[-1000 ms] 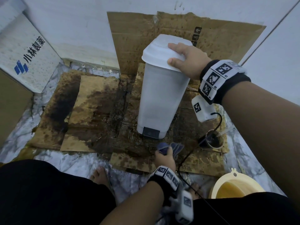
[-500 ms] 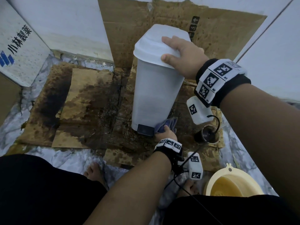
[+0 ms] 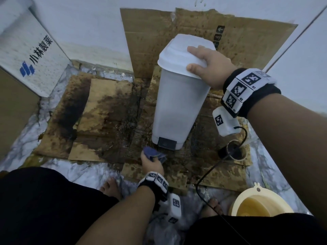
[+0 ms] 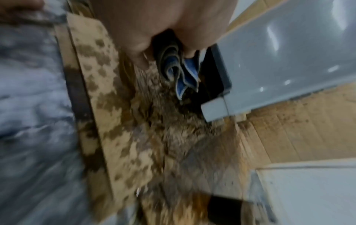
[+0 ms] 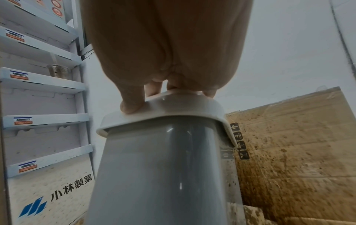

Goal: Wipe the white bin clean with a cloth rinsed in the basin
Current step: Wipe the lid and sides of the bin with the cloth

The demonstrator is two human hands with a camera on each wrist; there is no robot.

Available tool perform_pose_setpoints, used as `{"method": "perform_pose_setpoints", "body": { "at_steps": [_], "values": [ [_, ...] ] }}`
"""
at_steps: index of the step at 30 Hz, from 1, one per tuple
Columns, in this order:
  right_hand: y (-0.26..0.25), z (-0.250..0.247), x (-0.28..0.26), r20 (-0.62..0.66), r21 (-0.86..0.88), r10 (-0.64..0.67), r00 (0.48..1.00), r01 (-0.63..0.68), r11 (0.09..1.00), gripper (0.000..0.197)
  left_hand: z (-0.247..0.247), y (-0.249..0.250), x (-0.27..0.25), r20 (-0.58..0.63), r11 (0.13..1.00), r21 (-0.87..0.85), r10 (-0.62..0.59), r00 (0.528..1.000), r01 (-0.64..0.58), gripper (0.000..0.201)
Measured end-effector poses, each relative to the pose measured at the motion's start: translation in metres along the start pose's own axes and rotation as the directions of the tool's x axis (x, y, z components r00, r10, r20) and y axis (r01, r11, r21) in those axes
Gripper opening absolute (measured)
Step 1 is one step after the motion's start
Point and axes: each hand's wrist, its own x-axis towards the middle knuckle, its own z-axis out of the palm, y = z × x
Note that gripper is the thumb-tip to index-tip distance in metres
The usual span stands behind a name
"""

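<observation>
The tall white bin [image 3: 178, 103] stands on stained cardboard [image 3: 109, 121], with a dark pedal [image 3: 166, 143] at its foot. My right hand [image 3: 207, 66] grips the edge of its white lid [image 3: 180, 50], thumb on the front rim; the right wrist view shows the thumb [image 5: 133, 103] on the lid [image 5: 173, 109] above the grey body [image 5: 165, 175]. My left hand [image 3: 152, 162] holds a folded blue cloth [image 3: 154, 152] just in front of the pedal, low by the floor. In the left wrist view the cloth [image 4: 181, 76] hangs from my fingers beside the pedal [image 4: 213, 79].
A yellow basin [image 3: 258, 202] with brownish water sits at the lower right near my feet. A dark round cup [image 3: 233, 152] stands right of the bin. A white display stand [image 3: 26, 55] leans at the left, and cardboard [image 3: 247, 36] lines the back wall.
My left hand with the cloth has drawn back from the bin's lower side to just in front of the pedal. The right hand stays on the lid.
</observation>
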Motion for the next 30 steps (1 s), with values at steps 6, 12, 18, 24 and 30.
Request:
{"method": "perform_pose_setpoints", "body": {
  "at_steps": [6,12,18,24,30],
  "values": [
    [-0.004,0.002,-0.005,-0.003,-0.015,0.006,1.000,-0.006,1.000,0.055,-0.001,0.052,0.035,0.084,0.936,0.233,0.249,0.965,-0.262,0.050],
    [-0.002,0.006,-0.006,-0.005,-0.016,0.001,1.000,-0.001,1.000,0.055,0.010,0.050,0.049,0.267,0.823,0.448,0.249,0.931,-0.349,0.061],
    [0.006,0.011,-0.011,-0.013,-0.013,-0.040,0.999,0.040,0.999,0.056,0.008,0.028,0.064,0.265,0.808,0.501,0.197,0.944,-0.309,0.065],
    [0.007,0.010,-0.008,-0.013,-0.019,-0.037,0.999,0.037,0.999,0.057,-0.008,0.026,0.078,0.253,0.726,0.615,0.188,0.949,-0.308,0.068],
    [0.004,0.009,-0.002,-0.006,-0.015,-0.014,1.000,0.014,1.000,0.057,-0.023,0.036,0.084,0.299,0.817,0.515,0.114,0.947,-0.261,0.062]
  ]
}}
